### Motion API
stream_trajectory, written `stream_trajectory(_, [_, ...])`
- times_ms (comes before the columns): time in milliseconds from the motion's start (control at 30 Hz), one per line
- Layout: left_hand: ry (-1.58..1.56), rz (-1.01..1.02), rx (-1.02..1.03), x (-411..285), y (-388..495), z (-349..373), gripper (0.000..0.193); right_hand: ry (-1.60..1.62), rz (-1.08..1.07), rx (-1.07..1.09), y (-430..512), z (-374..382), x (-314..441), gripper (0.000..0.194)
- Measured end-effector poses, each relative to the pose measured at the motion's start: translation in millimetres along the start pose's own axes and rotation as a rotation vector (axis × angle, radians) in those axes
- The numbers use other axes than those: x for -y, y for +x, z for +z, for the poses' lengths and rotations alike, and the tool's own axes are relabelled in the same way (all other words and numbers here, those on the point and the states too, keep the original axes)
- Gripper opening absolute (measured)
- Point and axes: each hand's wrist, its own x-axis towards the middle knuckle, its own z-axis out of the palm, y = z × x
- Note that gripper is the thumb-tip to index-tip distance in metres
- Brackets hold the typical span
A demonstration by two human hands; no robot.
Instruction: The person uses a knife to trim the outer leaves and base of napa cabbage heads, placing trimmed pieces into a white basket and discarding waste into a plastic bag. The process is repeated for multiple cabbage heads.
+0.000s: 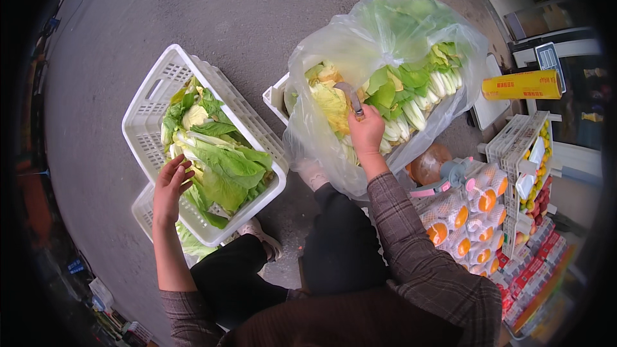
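Observation:
My right hand (367, 130) grips the handle of a small knife with a curved blade (348, 92). It is over a large clear plastic bag (318, 58) that lies wide at the mouth. Inside the bag are leafy greens with white stalks (414, 114), laid side by side, and yellowed leaves (328, 101) to their left. My left hand (169, 188) is empty, fingers apart, at the near left side of a white plastic crate (231, 106). Loose green leaves (226, 168) and pale stalks fill part of that crate. Whether the left fingertips touch the leaves I cannot tell.
Beneath the crate is another white crate (143, 205) with greens. At right stand netted oranges (462, 231), a pink-and-grey handled object (450, 176), stacked fruit crates (511, 149), and a scale (489, 101) with a yellow cling-wrap roll (523, 85). My shoes (262, 237) are between the crates.

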Motion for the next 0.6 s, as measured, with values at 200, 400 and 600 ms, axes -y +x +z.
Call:
stream_trajectory(200, [0.009, 0.007, 0.026, 0, -2, -3, 0.043, 0.078, -0.041, -0.011, -16, -32, 30, 0.016])
stream_trajectory(400, [0.012, 0.015, 0.030, -1, -6, -4, 0.047, 0.091, 0.076, 0.063, -22, -124, 28, 0.018])
stream_trajectory(600, [0.024, 0.019, 0.054, 0, -7, -2, 0.047, -0.255, 0.141, 0.025, -19, -167, 0, 0.037])
